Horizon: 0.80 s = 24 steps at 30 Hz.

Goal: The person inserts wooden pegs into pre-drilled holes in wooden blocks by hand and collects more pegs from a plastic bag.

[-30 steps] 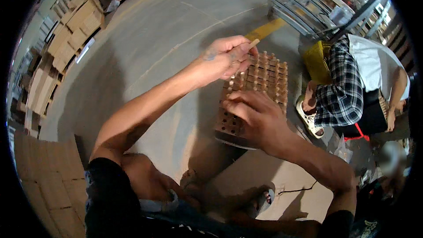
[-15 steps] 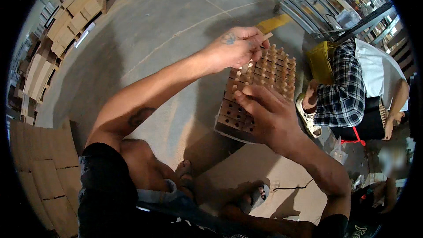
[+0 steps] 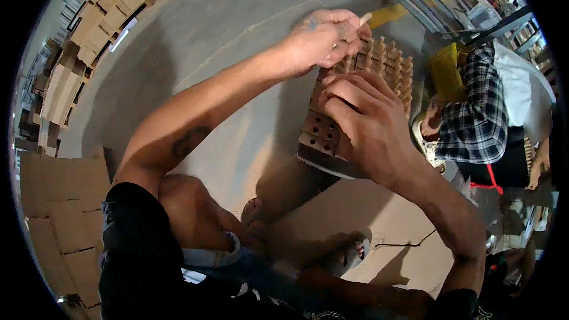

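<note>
A stack of brown wooden blocks [image 3: 319,133] stands before me, its top drilled with rows of dark holes. Pale wooden dowels [image 3: 391,59] stand upright in many holes across the far and right part. Above the far left corner, my left hand [image 3: 329,38] is closed round a wooden dowel [image 3: 365,20] whose end pokes out past the fingers; whether more lie in the palm is hidden. My right hand [image 3: 367,112] rests over the middle of the blocks, thumb and fingers curled together at the left rows. Its fingertips are covered, so what they pinch cannot be seen.
At the right another person in checked trousers [image 3: 477,106] sits close by, beside a yellow bag [image 3: 446,71]. Metal rails [image 3: 415,9] lie behind. Cardboard [image 3: 59,201] is at the lower left, with stacked boards [image 3: 98,35] farther back. My sandalled foot [image 3: 349,255] is below the blocks.
My right hand has moved farther over the blocks, its thumb and fingers now curled in tighter. The left hand still grips its dowel near the far corner. The whole view has shifted slightly.
</note>
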Motion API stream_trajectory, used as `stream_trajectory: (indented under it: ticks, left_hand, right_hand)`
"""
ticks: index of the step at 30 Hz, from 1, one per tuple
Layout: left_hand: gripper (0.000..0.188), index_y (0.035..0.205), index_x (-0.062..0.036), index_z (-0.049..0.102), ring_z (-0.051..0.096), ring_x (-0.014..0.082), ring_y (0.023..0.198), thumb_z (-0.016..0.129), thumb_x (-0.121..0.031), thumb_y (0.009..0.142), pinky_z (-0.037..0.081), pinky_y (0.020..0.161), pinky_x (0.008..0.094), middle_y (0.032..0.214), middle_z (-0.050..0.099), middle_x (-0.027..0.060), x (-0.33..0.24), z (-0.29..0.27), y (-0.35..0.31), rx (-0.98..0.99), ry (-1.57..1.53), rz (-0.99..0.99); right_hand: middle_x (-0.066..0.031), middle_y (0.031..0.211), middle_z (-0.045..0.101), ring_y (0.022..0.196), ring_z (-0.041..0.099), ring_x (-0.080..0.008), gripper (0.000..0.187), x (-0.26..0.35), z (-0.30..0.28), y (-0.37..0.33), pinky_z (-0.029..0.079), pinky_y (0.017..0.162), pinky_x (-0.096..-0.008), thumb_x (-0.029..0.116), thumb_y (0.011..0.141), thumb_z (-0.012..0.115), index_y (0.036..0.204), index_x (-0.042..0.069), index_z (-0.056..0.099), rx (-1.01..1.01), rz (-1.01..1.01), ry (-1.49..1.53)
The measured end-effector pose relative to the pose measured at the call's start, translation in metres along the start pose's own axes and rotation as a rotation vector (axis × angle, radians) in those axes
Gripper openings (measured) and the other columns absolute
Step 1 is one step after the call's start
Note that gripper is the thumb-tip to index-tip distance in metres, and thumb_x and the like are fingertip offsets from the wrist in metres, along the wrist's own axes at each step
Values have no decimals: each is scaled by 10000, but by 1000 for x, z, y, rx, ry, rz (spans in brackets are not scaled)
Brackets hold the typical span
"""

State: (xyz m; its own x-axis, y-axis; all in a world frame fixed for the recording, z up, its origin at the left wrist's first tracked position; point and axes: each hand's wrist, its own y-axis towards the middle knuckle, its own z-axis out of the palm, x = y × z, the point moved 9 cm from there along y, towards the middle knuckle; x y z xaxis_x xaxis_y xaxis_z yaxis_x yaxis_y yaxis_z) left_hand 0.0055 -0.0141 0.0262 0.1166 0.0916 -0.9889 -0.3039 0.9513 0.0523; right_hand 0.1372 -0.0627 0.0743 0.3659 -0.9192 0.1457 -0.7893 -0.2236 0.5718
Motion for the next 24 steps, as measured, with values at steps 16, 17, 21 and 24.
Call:
stream_trajectory:
  ticks: [16, 17, 21, 24]
  left_hand:
    - [353, 994, -22, 581, 332, 42, 474, 444, -345, 1031, 249, 417, 211, 640, 462, -3, -28, 32, -35, 136, 155, 41]
    - [351, 979, -34, 570, 333, 40, 472, 432, -352, 1035, 241, 416, 208, 634, 478, 5, -27, 38, -37, 151, 98, 45]
    - [357, 945, -60, 536, 326, 38, 468, 434, -392, 1029, 213, 414, 202, 600, 472, 12, -24, 54, -45, 236, -74, 70]
    - [391, 937, -52, 532, 315, 37, 460, 443, -424, 1018, 207, 410, 204, 581, 445, -1, -25, 56, -50, 236, -105, 62]
  right_hand:
    - [-123, 984, 695, 854, 658, -144, 295, -86, -65, -20, 502, 804, -296, 146, 886, 673, 1138, 0, 627, -433, 734, 594]
    - [-116, 968, 695, 853, 653, -141, 298, -88, -61, -19, 499, 798, -283, 145, 881, 678, 1132, -9, 633, -395, 722, 682]
    - [-44, 879, 683, 829, 620, -105, 268, -82, -50, -21, 482, 779, -234, 153, 877, 694, 1072, -30, 669, -449, 692, 970]
    - [-15, 887, 674, 819, 609, -90, 234, -85, -41, -26, 478, 781, -235, 169, 898, 682, 1044, -15, 679, -526, 730, 1110]
